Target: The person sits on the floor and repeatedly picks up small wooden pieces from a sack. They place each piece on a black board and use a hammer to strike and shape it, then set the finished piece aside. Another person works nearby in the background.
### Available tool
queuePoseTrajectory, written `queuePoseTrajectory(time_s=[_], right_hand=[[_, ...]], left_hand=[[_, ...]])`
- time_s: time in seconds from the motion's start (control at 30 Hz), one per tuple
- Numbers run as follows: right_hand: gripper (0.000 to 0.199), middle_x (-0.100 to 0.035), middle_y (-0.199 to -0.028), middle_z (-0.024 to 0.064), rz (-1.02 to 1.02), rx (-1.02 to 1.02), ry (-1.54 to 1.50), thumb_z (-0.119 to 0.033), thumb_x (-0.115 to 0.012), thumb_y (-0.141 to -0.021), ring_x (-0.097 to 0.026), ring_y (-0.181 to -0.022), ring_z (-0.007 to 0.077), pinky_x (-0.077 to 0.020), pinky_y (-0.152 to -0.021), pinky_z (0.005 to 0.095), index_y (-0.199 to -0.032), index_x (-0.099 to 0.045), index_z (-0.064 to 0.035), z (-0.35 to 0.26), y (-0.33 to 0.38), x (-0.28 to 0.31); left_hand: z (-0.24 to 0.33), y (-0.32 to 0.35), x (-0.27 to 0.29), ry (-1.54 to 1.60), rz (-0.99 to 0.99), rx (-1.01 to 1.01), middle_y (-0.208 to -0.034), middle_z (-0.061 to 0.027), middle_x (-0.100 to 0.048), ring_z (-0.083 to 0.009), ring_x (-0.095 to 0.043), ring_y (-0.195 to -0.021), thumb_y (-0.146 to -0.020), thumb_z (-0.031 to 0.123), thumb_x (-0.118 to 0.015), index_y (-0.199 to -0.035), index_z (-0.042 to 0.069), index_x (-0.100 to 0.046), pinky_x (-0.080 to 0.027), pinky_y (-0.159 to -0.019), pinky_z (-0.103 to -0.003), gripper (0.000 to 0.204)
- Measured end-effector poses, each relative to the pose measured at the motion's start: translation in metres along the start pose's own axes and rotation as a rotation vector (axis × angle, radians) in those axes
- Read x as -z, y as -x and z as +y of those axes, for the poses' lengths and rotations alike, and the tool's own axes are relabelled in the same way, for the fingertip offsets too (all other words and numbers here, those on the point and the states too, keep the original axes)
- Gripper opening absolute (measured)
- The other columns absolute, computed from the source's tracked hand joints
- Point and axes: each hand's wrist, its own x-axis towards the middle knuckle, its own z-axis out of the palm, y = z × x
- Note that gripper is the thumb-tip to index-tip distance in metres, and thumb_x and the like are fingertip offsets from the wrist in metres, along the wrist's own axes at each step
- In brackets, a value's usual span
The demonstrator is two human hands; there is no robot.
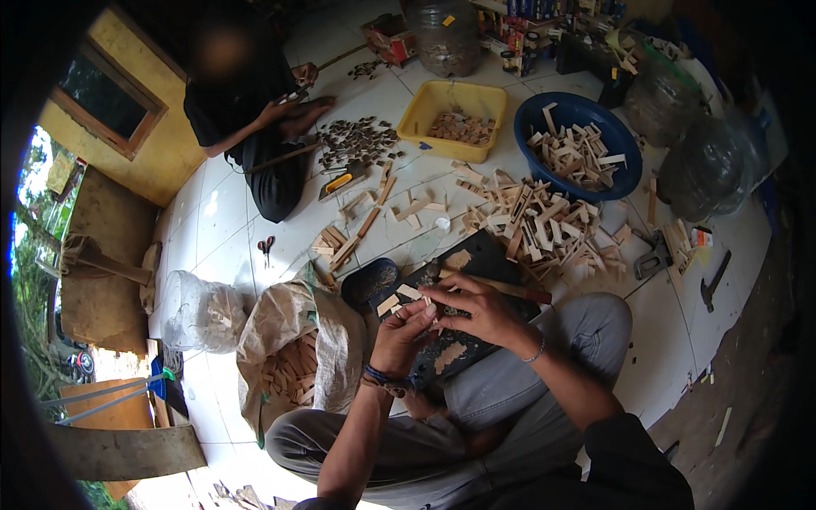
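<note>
Pale wood meets bare fingertips as a small light piece (430,301) sits between the left hand (403,333) and the right hand (483,313) of a person seated on a white tiled floor (212,246); the left grip is pinched together on the piece, while the right fingertips meet it from the far side, though whether they clamp or merely steady it cannot be told; beneath lies a black board (493,251) with a wooden-handled tool (501,286) across it; good handling here would likely mean a light, even pinch, the left keeping the piece still and the right making the fine adjustments; staying low over the board should let a slip land there, and opening the fingers a little would uncover the work; nearby stand a sack (257,336) of wood pieces and a blue basin (627,176) of pale blocks; a co-worker (238,102) sits across the floor.
</note>
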Motion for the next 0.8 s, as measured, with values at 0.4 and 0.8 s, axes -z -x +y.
queuePoseTrajectory(time_s=[0.4, 0.8], right_hand=[[0.060, -0.068, -0.131, 0.0057, -0.003, -0.200, -0.361, -0.012, -0.083, -0.087, -0.066, -0.111, 0.0146, -0.0538, -0.081, 0.0282, -0.143, -0.059, -0.0088, 0.001, -0.003, -0.001], [0.037, -0.074, -0.110, 0.0068, -0.026, -0.438, 0.319, -0.005, -0.076, -0.085, -0.072, -0.101, 0.0262, -0.0568, -0.083, 0.0402, -0.121, -0.067, -0.0100, 0.006, 0.018, 0.047]], left_hand=[[0.013, -0.005, -0.012, -0.103, -0.029, -0.365, -0.112, -0.0015, -0.075, -0.0124, -0.066, -0.108, -0.092, 0.010, -0.080, -0.120, 0.006, -0.075, -0.049, -0.099, -0.030, 0.028], [0.025, -0.026, -0.017, -1.100, 0.174, -0.811, -0.109, -0.0089, -0.073, -0.0246, -0.068, -0.102, -0.090, 0.017, -0.081, -0.120, 0.007, -0.069, -0.052, -0.093, -0.037, 0.034]])
